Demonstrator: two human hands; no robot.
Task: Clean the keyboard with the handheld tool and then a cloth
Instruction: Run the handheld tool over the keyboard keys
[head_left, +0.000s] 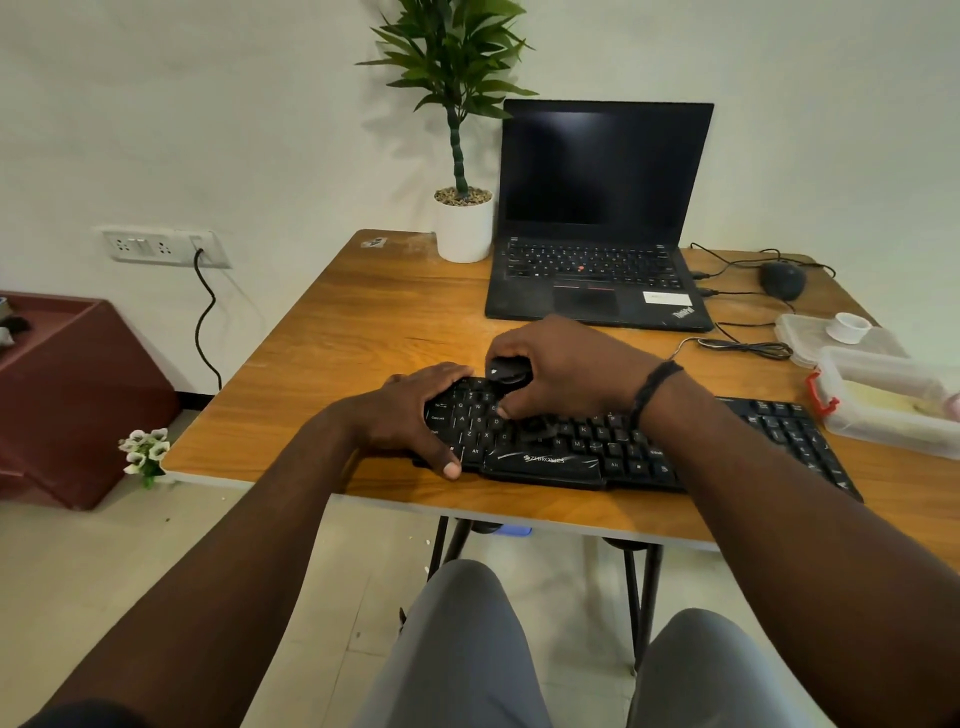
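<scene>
left hand (415, 410) grips keyboard (623, 441) end | right hand (566, 369) holds tool (509, 370)

Head camera looks down, close
</scene>
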